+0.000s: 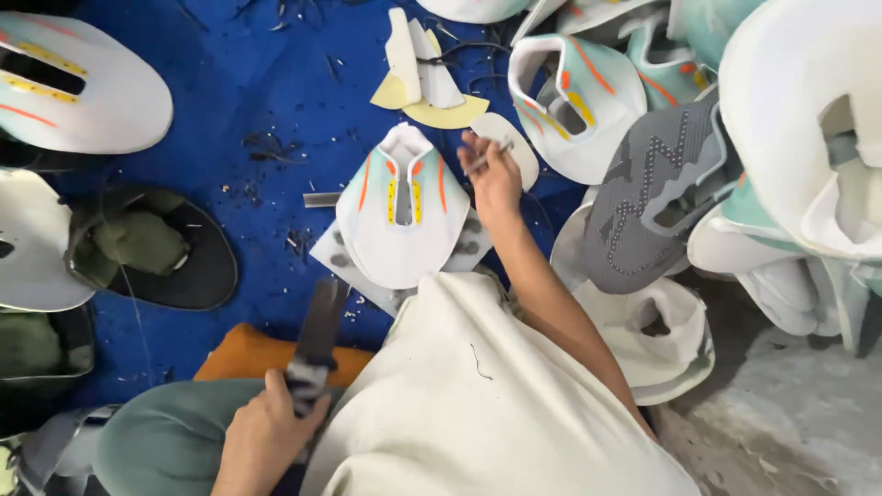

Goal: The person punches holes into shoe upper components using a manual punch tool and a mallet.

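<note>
While a white shoe upper with mint panels and orange and yellow stripes [401,216] lies mid-way on the blue mat [230,83], the right hand [491,174] pinches a thin grey tool [489,158] at its edge; the left hand [266,427] clasps a dark flat blade [317,335].

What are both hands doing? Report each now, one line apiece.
Left hand: closed on the flat dark metal blade tool.
Right hand: closed on a thin grey pen-like stick.
</note>
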